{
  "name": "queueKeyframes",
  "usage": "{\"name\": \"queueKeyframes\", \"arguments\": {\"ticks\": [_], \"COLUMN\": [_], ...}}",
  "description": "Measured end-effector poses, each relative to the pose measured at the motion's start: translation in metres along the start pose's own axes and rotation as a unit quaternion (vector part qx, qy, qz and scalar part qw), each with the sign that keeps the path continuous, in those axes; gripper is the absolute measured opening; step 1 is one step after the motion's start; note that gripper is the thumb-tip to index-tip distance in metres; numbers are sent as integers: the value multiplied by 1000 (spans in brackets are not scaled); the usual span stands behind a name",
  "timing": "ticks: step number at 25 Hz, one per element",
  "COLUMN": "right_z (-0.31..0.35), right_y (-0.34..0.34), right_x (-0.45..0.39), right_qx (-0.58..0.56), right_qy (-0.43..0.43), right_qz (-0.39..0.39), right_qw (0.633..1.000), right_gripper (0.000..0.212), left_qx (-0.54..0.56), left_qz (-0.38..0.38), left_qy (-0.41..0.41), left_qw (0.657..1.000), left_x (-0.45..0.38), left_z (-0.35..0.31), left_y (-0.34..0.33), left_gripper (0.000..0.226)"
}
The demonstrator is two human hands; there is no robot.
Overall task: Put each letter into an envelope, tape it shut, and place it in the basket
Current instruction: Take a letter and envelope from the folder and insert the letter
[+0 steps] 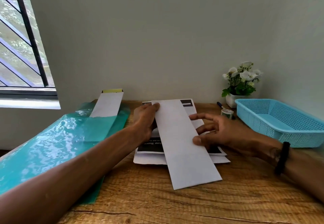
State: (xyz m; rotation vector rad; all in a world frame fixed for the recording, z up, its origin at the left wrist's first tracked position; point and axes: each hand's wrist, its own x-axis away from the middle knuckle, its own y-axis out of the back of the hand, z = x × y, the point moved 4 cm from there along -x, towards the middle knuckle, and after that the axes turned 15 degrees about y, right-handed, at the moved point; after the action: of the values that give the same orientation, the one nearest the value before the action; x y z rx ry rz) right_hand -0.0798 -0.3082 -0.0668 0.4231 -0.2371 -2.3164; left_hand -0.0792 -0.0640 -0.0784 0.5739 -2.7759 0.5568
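A long white envelope (182,143) lies slanted over a stack of printed letters (150,146) in the middle of the wooden desk. My left hand (145,120) grips the envelope's far left corner, thumb on top. My right hand (219,132) pinches its right edge, with the thumb on top and the fingers spread beneath and beside it. A roll of tape (227,113) stands behind my right hand. The blue plastic basket (280,127) sits at the right, with nothing visible inside.
A green plastic folder (52,139) with another white envelope (108,104) sticking out lies at the left. A potted white flower (240,82) and a dark pen (220,105) stand at the back right by the wall. A window is at the far left.
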Motion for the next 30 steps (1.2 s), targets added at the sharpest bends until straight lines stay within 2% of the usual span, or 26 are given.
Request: {"name": "queueKeyframes", "arguments": {"ticks": [3, 5, 6, 8, 10, 12, 14, 16, 18, 19, 21, 22, 24, 27, 30], "right_z": [3, 4, 3, 1, 0, -1, -1, 1, 3, 2, -9, -18, -33, -39, -40], "right_y": [-6, -10, -11, -11, -13, -14, -12, 2, 30, 44, 67, 73, 76, 77, 75], "right_x": [-1, 0, 0, 0, 1, 3, 2, 0, 1, 3, 8, 9, 8, -1, -9], "right_qx": [85, 105, 107, 108, 125, 180, 218, 236, 289, 341, 453, 486, 513, 528, 554], "right_qy": [8, 24, 32, 37, 30, 30, 41, 61, 89, 90, 39, 8, -19, -9, -30], "right_qz": [4, 1, -8, -35, -53, -56, -74, -142, -238, -269, -271, -252, -230, -240, -239], "right_qw": [996, 994, 994, 993, 990, 982, 972, 959, 923, 896, 849, 837, 827, 815, 797], "right_gripper": [84, 68, 58, 45, 40, 35, 29, 22, 18, 22, 48, 59, 68, 57, 42], "left_qx": [-68, -185, -267, -433, -521, -611, -708, -744, -756, -762, -767, -764, -743, -689, -636], "left_qz": [-22, -12, -26, -91, -90, -49, -24, 3, 28, 35, 41, 39, 29, 15, -5], "left_qy": [-46, -80, -107, -183, -232, -230, -198, -179, -174, -173, -174, -179, -197, -254, -326], "left_qw": [996, 979, 957, 878, 817, 755, 677, 643, 630, 623, 616, 619, 639, 679, 699], "left_x": [-11, -9, -7, -2, 8, 10, 9, 8, 5, 3, 2, 2, 5, 13, 29], "left_z": [-6, -6, -5, -2, 3, 13, 22, 21, 19, 19, 19, 19, 18, 10, -2], "left_y": [14, 13, 10, 4, -5, -13, -14, -13, -12, -11, -11, -11, -11, -13, -17], "left_gripper": [14, 29, 40, 69, 87, 81, 79, 85, 93, 96, 99, 98, 92, 79, 64]}}
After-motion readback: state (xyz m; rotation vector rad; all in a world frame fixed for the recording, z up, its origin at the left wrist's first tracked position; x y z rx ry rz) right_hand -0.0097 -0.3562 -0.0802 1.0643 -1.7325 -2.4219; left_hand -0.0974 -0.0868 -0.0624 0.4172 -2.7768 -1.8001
